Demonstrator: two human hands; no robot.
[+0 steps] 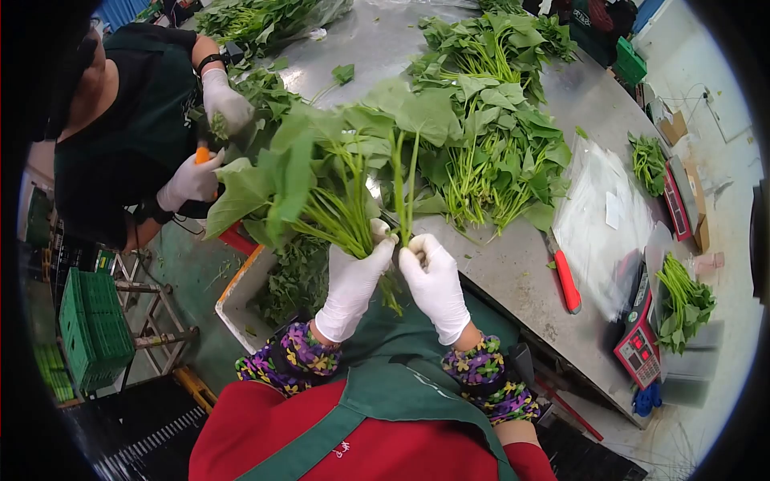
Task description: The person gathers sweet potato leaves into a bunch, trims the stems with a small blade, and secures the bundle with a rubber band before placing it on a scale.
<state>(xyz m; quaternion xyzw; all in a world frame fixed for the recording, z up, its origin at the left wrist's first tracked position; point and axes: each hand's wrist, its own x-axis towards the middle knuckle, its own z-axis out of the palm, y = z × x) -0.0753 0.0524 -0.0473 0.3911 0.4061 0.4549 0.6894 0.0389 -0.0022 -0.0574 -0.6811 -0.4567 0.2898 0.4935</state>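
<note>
Over the near edge of the desk (513, 272), clasped a bunch of leafy greens (329, 184) upright in the closed left hand (353, 280), probably to keep the cut ends level; pinched one stem (405, 176) just beside it in the right hand (433, 280), fingertips shut, leaves upward.

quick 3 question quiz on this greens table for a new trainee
1. True or false: the left hand grips a bunch of leafy greens.
2. The right hand pinches a few stems. What lies on the table to the right of it? A) a red-handled knife B) a spoon C) a roll of tape
3. Fill in: both hands wear ____ gloves.
Key: 1 true; 2 A; 3 white
</note>
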